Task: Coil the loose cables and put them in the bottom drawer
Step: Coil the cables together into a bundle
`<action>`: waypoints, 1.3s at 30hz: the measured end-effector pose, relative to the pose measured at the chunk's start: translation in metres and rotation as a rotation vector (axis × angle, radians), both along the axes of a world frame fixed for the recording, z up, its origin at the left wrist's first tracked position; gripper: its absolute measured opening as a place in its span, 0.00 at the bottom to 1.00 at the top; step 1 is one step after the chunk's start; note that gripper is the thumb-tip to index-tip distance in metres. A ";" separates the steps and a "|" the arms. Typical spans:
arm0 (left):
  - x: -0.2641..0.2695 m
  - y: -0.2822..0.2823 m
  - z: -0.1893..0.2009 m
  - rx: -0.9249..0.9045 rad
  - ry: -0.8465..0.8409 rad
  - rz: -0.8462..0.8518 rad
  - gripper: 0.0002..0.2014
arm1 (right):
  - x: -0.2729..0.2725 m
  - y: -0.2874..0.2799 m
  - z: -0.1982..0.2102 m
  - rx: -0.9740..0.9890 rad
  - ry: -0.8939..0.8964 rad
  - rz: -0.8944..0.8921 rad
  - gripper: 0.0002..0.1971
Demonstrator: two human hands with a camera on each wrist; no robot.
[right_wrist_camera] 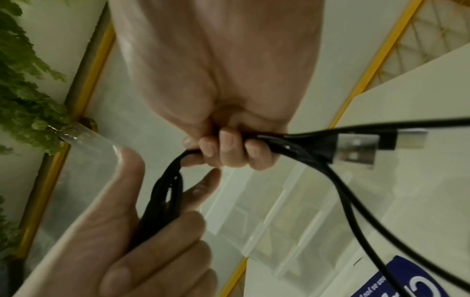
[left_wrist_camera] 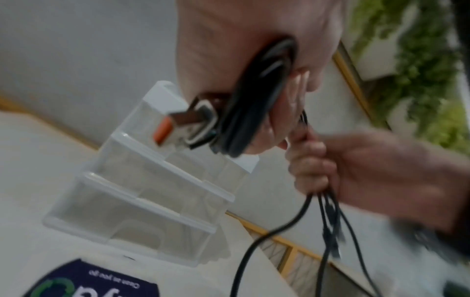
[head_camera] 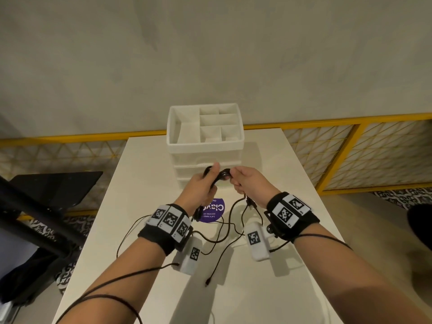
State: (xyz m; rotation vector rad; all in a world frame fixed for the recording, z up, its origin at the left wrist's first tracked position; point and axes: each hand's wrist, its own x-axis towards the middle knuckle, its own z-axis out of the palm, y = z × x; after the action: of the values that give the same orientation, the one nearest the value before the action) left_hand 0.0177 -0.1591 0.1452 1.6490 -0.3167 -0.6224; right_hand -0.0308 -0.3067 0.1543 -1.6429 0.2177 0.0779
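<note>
Both hands, left hand (head_camera: 203, 183) and right hand (head_camera: 248, 183), gripped thin black cables (head_camera: 219, 176) just near of the closed white plastic drawer unit (head_camera: 205, 141).

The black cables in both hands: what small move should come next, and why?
Probably the right hand should lay one more loop into the left hand. The left hand already grips a bundle of black cables, but loose strands trail below onto the white table, and the drawer unit looks shut.
</note>
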 end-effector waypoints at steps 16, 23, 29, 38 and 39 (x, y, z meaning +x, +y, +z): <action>-0.004 0.009 0.005 0.041 -0.171 0.159 0.20 | 0.008 0.006 0.015 -0.013 -0.311 -0.172 0.09; -0.009 0.010 0.009 0.082 -0.125 0.074 0.26 | 0.005 0.009 0.011 0.027 -0.353 -0.249 0.10; -0.010 0.011 0.009 0.048 -0.108 0.085 0.22 | 0.005 0.006 0.009 0.036 -0.360 -0.289 0.10; -0.008 0.004 0.011 -0.220 -0.115 0.420 0.25 | -0.003 0.021 -0.007 -0.185 -0.288 -0.045 0.12; -0.007 0.004 0.011 -0.222 -0.127 0.434 0.25 | -0.003 0.022 -0.008 -0.219 -0.290 -0.038 0.12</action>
State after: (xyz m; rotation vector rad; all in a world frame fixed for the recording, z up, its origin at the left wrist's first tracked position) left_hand 0.0106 -0.1553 0.1561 1.4817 -0.1062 -0.1502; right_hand -0.0339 -0.2843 0.1461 -1.8432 0.0361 -0.2194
